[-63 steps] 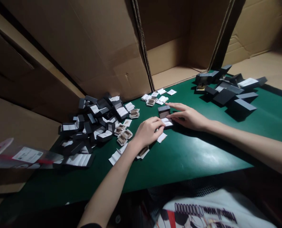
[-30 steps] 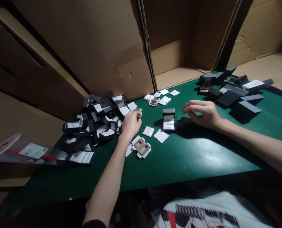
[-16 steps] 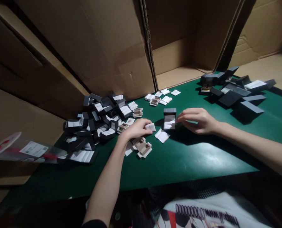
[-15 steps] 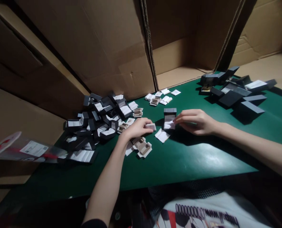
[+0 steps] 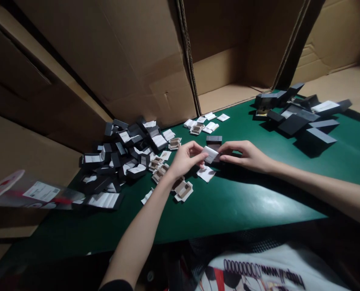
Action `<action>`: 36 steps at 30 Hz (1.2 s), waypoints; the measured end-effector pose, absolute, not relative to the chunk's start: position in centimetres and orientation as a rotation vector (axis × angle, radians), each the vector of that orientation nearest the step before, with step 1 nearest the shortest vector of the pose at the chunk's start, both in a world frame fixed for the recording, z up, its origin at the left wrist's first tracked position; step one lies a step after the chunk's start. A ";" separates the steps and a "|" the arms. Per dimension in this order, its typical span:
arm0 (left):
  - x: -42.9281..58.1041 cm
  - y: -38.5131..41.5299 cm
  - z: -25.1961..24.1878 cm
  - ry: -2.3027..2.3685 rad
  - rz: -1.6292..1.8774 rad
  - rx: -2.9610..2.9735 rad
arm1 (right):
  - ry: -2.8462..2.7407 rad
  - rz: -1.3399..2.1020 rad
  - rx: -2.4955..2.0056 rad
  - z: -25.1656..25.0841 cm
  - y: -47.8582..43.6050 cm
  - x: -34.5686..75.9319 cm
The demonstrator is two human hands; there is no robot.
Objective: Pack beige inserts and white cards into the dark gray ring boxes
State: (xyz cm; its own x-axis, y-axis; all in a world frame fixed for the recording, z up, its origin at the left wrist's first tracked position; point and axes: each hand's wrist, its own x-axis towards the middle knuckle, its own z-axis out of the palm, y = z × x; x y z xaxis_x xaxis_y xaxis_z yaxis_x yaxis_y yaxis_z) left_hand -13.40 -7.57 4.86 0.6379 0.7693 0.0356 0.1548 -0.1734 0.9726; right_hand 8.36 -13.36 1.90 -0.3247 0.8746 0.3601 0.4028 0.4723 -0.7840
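A folded white paper piece (image 5: pixel 210 154) is pinched between the thumb and fingers of my left hand (image 5: pixel 188 159), in front of the small dark box (image 5: pixel 214 139). The box stands with its lid raised, and the paper partly covers its inside. At the box's right side, the thumb and fingertips of my right hand (image 5: pixel 246 155) grip its edge. Just below the box lies a loose white paper (image 5: pixel 206 173) on the green table. Brown-and-white card inserts (image 5: pixel 183 190) are next to my left forearm, which hides some of them.
A heap of open dark boxes (image 5: pixel 131 151) with white linings fills the left. More dark boxes (image 5: pixel 295 117) lie at the right back. White papers and an insert (image 5: pixel 197 128) are near the cardboard wall (image 5: pixel 149 60). A clear plastic cup (image 5: pixel 55 194) lies at far left.
My left hand has moved right with the white paper, from beside the inserts to the box. My right fingers have shifted slightly left. White no longer fills the visible box interior, which now looks dark.
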 end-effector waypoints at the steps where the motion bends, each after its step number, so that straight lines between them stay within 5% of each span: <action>1: -13.2 -7.9 4.8 0.743 0.649 1.681 | -1.881 0.787 -1.095 1.9 -13.4 8.2; 9: -12.5 -8.1 3.8 0.698 0.761 1.794 | -1.489 1.113 -1.107 1.7 -13.3 7.7; 14: -12.9 -7.0 2.9 0.830 1.069 2.061 | -1.538 0.994 -1.183 1.4 -13.0 7.9; 23: -12.6 -6.9 2.0 0.643 0.594 2.272 | -1.852 0.662 -1.233 1.0 -13.0 7.9; 36: -12.6 -7.4 3.1 0.803 0.524 2.255 | -1.833 0.388 -1.210 1.0 -13.0 8.4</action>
